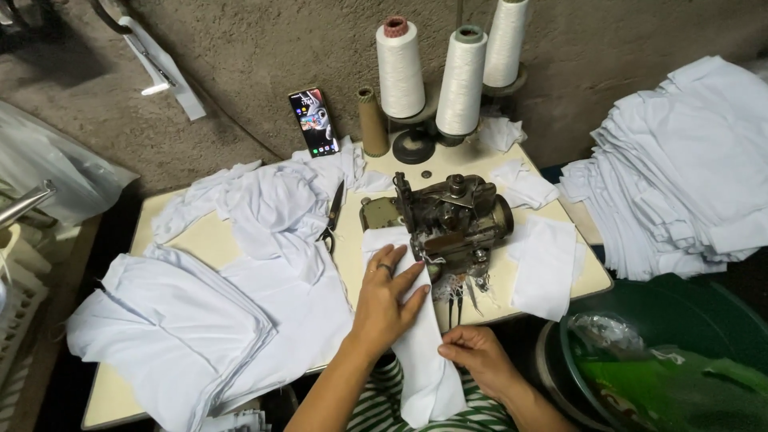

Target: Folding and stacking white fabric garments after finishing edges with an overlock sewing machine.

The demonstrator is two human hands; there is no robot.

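A narrow strip of white cloth [422, 360] runs from the old dark sewing machine [452, 216] toward me and hangs over the table's front edge. My left hand [386, 300], with a ring on one finger, lies flat on the strip just left of the machine's needle area, fingers spread. My right hand [478, 360] pinches the strip's right edge lower down, below the table edge.
The pale table [200, 240] carries heaps of white cloth [200, 320], scissors [330, 216], a propped phone [314, 122], three white thread cones [460, 80] and a bare cardboard cone [372, 122]. A tall stack of white pieces [680, 168] sits right; a green tub [672, 360] stands below it.
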